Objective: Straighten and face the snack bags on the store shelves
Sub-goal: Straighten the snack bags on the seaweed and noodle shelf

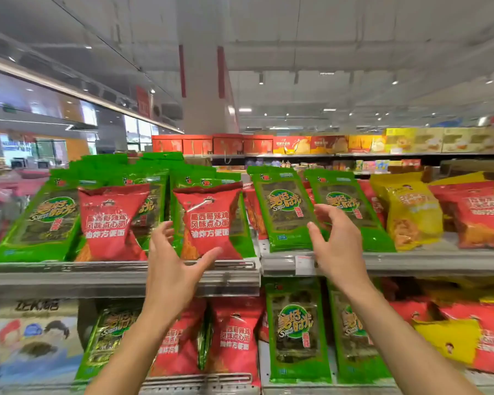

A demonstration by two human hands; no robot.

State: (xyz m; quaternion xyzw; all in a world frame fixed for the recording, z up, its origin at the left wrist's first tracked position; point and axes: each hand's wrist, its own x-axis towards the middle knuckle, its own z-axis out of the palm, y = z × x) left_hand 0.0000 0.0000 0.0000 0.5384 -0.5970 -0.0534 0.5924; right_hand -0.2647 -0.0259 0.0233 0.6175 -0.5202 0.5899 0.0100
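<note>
On the upper shelf (126, 277) stand green seaweed bags and red snack bags. A red bag (211, 220) leans upright at the centre, in front of green bags. My left hand (173, 269) is raised just below and left of it, fingers spread, thumb near the bag's lower edge, holding nothing. My right hand (337, 243) hovers open in front of a green seaweed bag (285, 212) and its green neighbour (345, 206), fingers apart; touch cannot be told. Another red bag (111, 220) stands further left.
Yellow bags (408, 209) and more red bags (476, 215) fill the upper shelf's right side. The lower shelf holds green (295, 332), red (234, 334) and yellow bags. Gift boxes (228, 143) line a far shelf, and a white pillar (203, 81) rises behind.
</note>
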